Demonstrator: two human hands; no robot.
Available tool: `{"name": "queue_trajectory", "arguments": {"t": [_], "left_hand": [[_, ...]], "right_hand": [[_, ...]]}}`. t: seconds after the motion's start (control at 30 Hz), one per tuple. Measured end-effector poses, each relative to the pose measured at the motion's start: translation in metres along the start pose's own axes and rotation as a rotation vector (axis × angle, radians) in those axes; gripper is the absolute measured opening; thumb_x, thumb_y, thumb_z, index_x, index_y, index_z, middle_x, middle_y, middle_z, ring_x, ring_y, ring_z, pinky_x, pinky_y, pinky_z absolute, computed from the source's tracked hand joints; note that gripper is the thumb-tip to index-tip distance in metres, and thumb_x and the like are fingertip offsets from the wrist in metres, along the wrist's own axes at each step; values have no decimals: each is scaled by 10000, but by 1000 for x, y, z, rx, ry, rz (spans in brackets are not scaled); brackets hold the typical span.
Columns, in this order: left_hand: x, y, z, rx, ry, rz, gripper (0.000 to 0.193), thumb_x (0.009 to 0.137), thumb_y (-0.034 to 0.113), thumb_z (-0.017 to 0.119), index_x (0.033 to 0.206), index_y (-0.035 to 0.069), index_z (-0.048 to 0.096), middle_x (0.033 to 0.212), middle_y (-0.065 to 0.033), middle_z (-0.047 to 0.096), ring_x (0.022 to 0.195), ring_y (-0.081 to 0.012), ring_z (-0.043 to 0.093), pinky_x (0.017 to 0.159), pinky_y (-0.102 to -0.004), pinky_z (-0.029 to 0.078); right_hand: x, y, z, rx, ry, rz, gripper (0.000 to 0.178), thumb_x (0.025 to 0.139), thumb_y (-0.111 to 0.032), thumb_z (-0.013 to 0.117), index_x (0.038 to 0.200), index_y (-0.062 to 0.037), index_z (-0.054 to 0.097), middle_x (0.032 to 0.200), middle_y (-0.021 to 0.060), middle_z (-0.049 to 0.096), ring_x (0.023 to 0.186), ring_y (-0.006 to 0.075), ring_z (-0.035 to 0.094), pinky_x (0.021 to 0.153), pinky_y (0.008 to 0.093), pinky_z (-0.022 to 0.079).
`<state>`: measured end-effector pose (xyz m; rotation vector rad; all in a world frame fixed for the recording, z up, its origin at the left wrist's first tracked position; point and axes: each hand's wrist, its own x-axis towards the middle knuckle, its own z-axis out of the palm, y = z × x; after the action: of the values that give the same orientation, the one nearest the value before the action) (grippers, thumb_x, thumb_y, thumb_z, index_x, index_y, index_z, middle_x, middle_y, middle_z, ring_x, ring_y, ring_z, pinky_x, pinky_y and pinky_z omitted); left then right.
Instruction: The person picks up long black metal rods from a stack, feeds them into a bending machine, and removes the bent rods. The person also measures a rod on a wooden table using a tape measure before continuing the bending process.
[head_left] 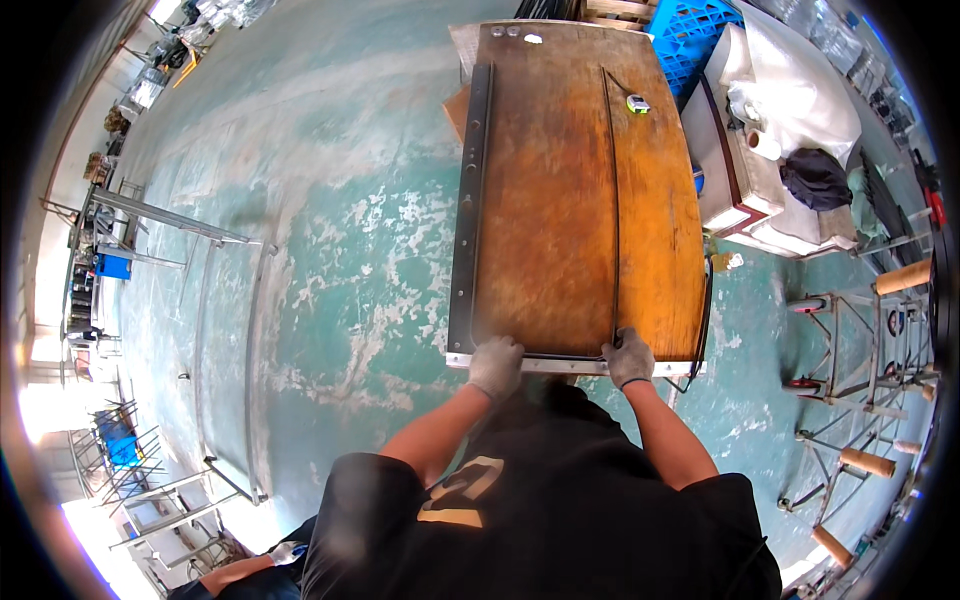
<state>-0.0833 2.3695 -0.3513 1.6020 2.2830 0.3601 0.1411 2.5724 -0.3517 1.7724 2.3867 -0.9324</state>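
Observation:
A brown, worn wooden workbench stretches away in front of me. A thin black strip runs lengthwise along its top and reaches my right hand. This gloved hand is closed on the strip at the near edge. My left hand, also gloved, has its fingers curled over the near edge, where a dark line runs between both hands; its fingertips are partly hidden. Beside it, a dark metal bar with holes lies along the bench's left side. A tape measure rests farther up the top.
Right of the bench stand a blue plastic crate and pale padded blocks under plastic sheeting. Metal racks with rollers stand farther right. Metal frames are at left. Another person's gloved hand shows at lower left.

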Motion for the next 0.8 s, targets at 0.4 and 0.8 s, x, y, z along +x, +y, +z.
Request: {"name": "queue_trajectory", "arguments": {"t": [0.4,0.8], "left_hand": [[-1,8,-7,58,-58,-39,111,835,121,653,888,90,746,998,-130,705,1015,-327,686,852,-464,587],[-2,2,4,19,-16,-5,86,837,141,687,883,79,725,992,-130,688,1021,-342,657,905,-487,541]], "right_hand": [[-11,-6,10,-23,35,78,413,851,-362,780,1121,-57,707,992,190,773,1002,423,732,893,525,565],[-7,-5,15,-11,100,189,380,841,-345,793,1093,-72,718,957,179,780,974,402,750,880,506,577]]}}
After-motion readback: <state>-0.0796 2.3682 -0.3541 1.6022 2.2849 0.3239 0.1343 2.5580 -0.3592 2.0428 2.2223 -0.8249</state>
